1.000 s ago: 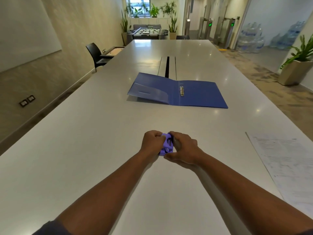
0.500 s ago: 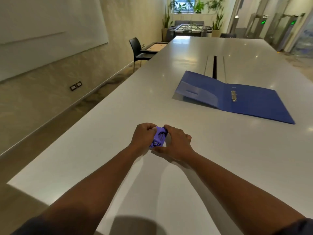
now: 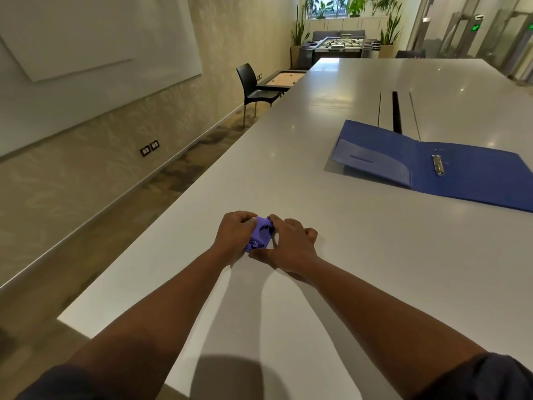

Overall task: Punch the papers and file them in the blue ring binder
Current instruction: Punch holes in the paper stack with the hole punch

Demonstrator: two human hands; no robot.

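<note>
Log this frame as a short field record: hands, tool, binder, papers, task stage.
left hand: closed around the left side of the purple hole punch
right hand: fingers on the punch's right side
hole punch: held between both hands, low over the near part of the white table; contact with it cannot be told
blue ring binder: lying open further back on the right, left cover slightly raised, metal rings bare
papers: none in view
task stage: nothing punched or filed yet

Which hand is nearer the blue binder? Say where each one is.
Right. The right hand grips the purple punch on the side facing the binder; the left hand holds the punch's far side, farther away.
</note>
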